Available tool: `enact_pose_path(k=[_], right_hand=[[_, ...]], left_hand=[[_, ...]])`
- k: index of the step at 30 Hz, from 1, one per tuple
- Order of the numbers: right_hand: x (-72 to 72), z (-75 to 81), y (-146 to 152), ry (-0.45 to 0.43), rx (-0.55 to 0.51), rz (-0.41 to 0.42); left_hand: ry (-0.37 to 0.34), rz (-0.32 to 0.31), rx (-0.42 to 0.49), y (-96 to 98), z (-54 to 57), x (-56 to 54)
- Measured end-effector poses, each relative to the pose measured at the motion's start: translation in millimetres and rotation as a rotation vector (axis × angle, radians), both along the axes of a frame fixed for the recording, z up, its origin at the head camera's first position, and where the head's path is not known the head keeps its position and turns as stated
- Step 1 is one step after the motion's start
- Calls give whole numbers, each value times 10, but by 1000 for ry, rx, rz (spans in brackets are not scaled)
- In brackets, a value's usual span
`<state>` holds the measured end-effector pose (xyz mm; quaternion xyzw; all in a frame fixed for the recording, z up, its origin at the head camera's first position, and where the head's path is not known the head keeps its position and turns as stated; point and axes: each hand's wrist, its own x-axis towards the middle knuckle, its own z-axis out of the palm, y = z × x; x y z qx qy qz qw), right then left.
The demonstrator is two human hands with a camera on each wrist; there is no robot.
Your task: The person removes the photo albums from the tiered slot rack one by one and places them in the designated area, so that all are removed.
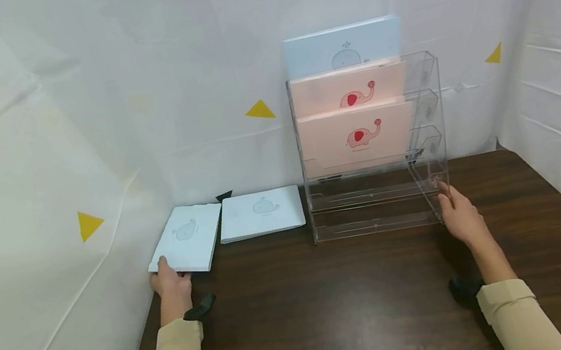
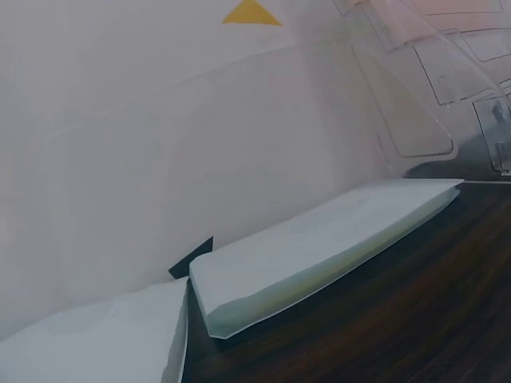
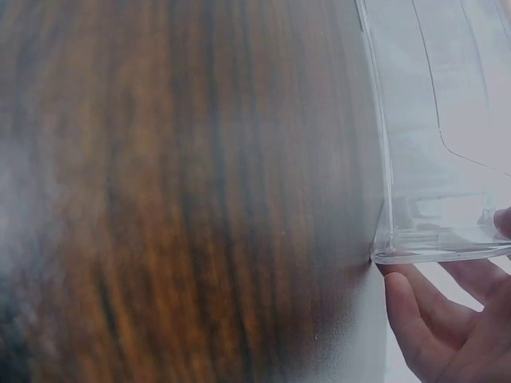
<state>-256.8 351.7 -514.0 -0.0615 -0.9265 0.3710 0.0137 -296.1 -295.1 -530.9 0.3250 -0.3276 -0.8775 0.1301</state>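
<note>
My left hand [image 1: 170, 280] holds the near edge of a pale blue booklet [image 1: 185, 237] with a whale drawing, thumb on its top face. This booklet lies angled at the table's left side; the fingers beneath are mostly hidden. Beside it, a second pale blue whale booklet [image 1: 262, 214] lies flat, its thick edge showing in the left wrist view. A clear tiered rack [image 1: 378, 225] stands upright at the back. My right hand [image 1: 462, 216] grips the rack's lower right side. In the right wrist view, fingers [image 3: 403, 307] touch the clear wall's outside.
In the rack's upper tiers stand blue whale cards [image 1: 342, 44] and two rows of pink elephant cards [image 1: 326, 145]. White sheeting [image 1: 188, 91] with yellow and black triangles walls the back and sides. The dark wooden table [image 1: 337, 314] extends toward me.
</note>
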Motion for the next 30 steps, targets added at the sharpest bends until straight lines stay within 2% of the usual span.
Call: enact_pose_path(k=[4, 9, 14, 18, 21, 26, 30], right_hand=[[0, -6, 14, -3, -11, -2], [-4, -1, 23, -7, -24, 0], [9, 7, 21, -21, -41, 6], [19, 2, 25, -28, -53, 11], [16, 6, 32, -24, -56, 6], [17, 4, 61, -35, -63, 6], [7, -13, 51, -47, -59, 9]], left_hand=[[-60, -16, -62, 68, 36, 22], [-96, 19, -115, 189, 144, 65], [-58, 61, -174, 263, 212, 129], [-62, 73, -248, 315, 217, 204], [-44, 90, -294, 382, 269, 218], [20, 90, -386, 574, 449, 166], [111, 46, -468, 769, 660, 89]])
